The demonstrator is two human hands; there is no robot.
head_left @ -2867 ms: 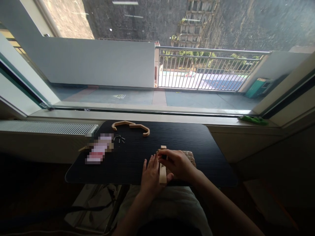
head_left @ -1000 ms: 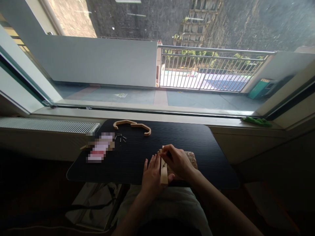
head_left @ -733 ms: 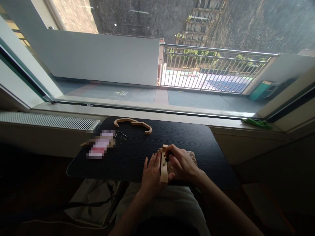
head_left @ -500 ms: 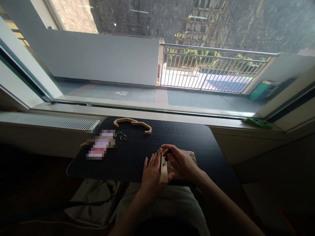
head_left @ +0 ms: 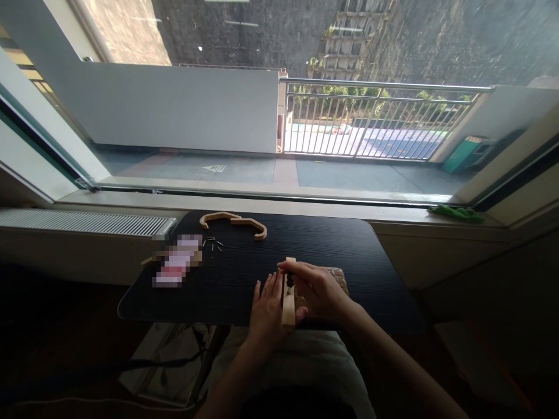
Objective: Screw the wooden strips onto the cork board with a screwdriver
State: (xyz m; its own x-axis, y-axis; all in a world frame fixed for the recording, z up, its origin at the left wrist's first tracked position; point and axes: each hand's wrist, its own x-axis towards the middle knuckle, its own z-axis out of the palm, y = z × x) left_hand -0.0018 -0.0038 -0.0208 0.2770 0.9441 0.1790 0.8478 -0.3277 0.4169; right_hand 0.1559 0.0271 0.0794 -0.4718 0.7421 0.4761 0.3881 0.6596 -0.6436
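Note:
A light wooden strip [head_left: 289, 302] stands on edge near the front of the black table [head_left: 332, 244], against a flat wooden panel [head_left: 338, 274]. My left hand [head_left: 267, 308] lies flat beside the strip with fingers stretched out, steadying it. My right hand [head_left: 315, 289] is curled over the strip's far part, its fingers pinched round a small dark object at the strip's side; I cannot make out what that object is.
Two curved wooden pieces [head_left: 233, 223] lie at the table's far edge. Several small dark screws [head_left: 212, 244] lie beside a blurred pink packet [head_left: 177, 267] at the left. A radiator grille [head_left: 82, 222] and a window sill with a green cloth [head_left: 456, 213] run behind the table.
My right hand's fingers have shifted a little over the strip's far end, pinching and turning. My left hand has stayed flat beside the strip. The view has wobbled slightly.

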